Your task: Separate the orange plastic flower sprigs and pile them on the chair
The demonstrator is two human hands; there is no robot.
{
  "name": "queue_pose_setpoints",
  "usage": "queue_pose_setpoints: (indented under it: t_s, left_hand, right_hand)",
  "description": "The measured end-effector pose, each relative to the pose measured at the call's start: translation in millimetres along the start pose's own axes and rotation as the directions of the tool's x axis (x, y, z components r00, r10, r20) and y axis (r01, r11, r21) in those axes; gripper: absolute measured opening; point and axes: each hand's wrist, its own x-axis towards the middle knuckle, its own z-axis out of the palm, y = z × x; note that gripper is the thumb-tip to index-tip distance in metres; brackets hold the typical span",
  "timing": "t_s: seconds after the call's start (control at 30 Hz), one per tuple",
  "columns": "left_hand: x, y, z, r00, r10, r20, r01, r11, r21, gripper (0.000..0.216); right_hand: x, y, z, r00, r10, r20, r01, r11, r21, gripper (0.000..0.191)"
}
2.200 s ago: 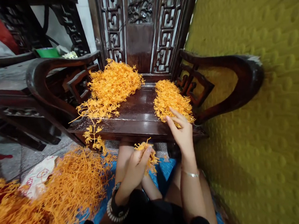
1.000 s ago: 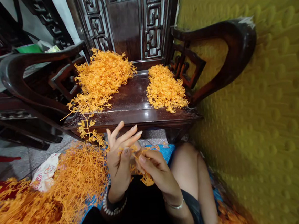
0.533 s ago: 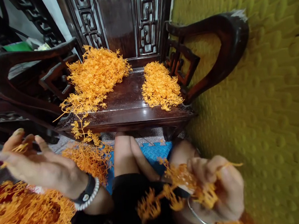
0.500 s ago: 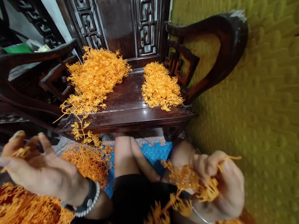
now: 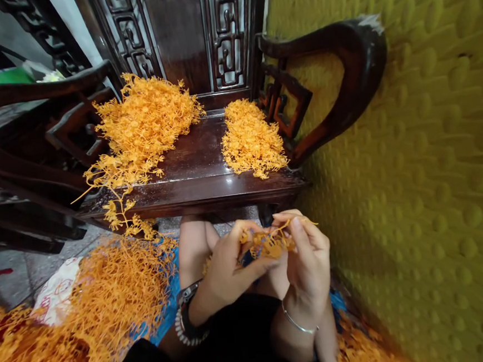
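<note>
- The right hand [image 5: 308,259] is pinching the thin stem of an orange sprig [image 5: 272,246] between thumb and fingers, and the stem's end is poking out past the fingertips.
- The left hand [image 5: 227,266] is curling around the sprig's other side, its thumb stretching along below; how firmly it is gripping, I cannot tell.
- The sprig is hanging between the two hands, over the person's lap and in front of the chair seat [image 5: 201,150].
- A larger orange heap [image 5: 149,121] is covering the left part of the seat, with a loose strand [image 5: 122,212] drooping over the front edge.
- A smaller orange pile [image 5: 252,138] is lying on the right part, near the armrest [image 5: 342,78].
- A tangled orange mass [image 5: 120,291] is spreading at the lower left, partly over a blue mat [image 5: 172,284] and beside a white wrapper [image 5: 56,293].
- More orange pieces [image 5: 358,344] are lying at the lower right, beside the textured yellow-green surface [image 5: 422,133].
</note>
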Motion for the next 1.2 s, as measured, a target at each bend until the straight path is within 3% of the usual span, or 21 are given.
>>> queue_pose_setpoints:
  t_s: [0.13, 0.23, 0.37, 0.47, 0.63, 0.7, 0.8, 0.9, 1.0, 1.07, 1.13, 1.2]
  left_hand:
    - [6.4, -5.1, -0.4, 0.998, 0.062, -0.03, -0.054, 0.971, 0.232, 0.017]
    - [6.6, -5.6, -6.1, 0.999, 0.03, -0.029, -0.025, 0.986, 0.167, 0.025]
    - [-1.5, 2.4, -11.2, 0.991, 0.009, 0.136, -0.024, 0.994, 0.111, 0.026]
    - [-12.8, 7.6, -14.1, 0.966, 0.005, 0.259, -0.033, 0.994, 0.102, 0.029]
    - [-31.2, 5.5, -20.9, 0.94, 0.137, 0.312, -0.144, 0.99, 0.0, 0.031]
    - [-35.4, 4.8, -21.2, 0.944, 0.166, 0.286, -0.158, 0.986, -0.054, 0.029]
    - [-42.1, 2.8, -21.0, 0.967, 0.095, 0.237, -0.072, 0.992, -0.101, 0.032]
    - [-56.8, -8.5, -26.2, 0.975, 0.081, 0.209, -0.046, 0.984, -0.17, 0.04]
    - [-79.1, -30.1, -36.7, 0.97, 0.119, 0.211, -0.05, 0.952, -0.303, 0.051]
    - [-91.3, -42.7, -42.8, 0.982, 0.018, 0.187, 0.033, 0.964, -0.265, 0.054]
    - [-95.8, -48.3, -46.4, 0.983, -0.078, 0.167, 0.1, 0.987, -0.128, 0.051]
    - [-91.4, -47.0, -47.5, 0.984, -0.068, 0.163, 0.066, 0.998, 0.022, 0.044]
  right_hand:
    - [0.8, 1.7, 1.5, 0.998, -0.025, 0.054, 0.024, 1.0, 0.007, 0.02]
    - [1.0, 0.9, 4.1, 0.996, -0.02, 0.082, 0.013, 0.996, 0.091, 0.026]
    - [-6.2, -6.7, 9.0, 0.992, 0.037, 0.119, -0.071, 0.954, 0.292, 0.028]
    - [-17.8, -14.8, 10.3, 0.993, 0.025, 0.118, -0.06, 0.952, 0.3, 0.026]
    - [-37.7, -20.2, 19.2, 0.986, -0.057, 0.155, 0.004, 0.947, 0.322, 0.029]
    - [-43.8, -17.7, 29.2, 0.991, -0.096, 0.099, 0.055, 0.933, 0.355, 0.029]
    - [-46.0, -12.8, 42.8, 0.993, -0.108, 0.046, 0.082, 0.923, 0.376, 0.029]
    - [-33.0, -11.7, 36.7, 0.989, -0.13, -0.072, 0.148, 0.915, 0.376, 0.028]
    - [-10.6, -15.7, 11.7, 0.909, -0.159, -0.385, 0.298, 0.894, 0.334, 0.029]
    - [-1.8, -18.3, 0.0, 0.854, -0.249, -0.456, 0.373, 0.905, 0.204, 0.028]
    - [-2.5, -18.2, 1.3, 0.888, -0.321, -0.328, 0.391, 0.904, 0.173, 0.027]
    - [-9.2, -14.9, 13.4, 0.945, -0.317, -0.084, 0.325, 0.938, 0.121, 0.026]
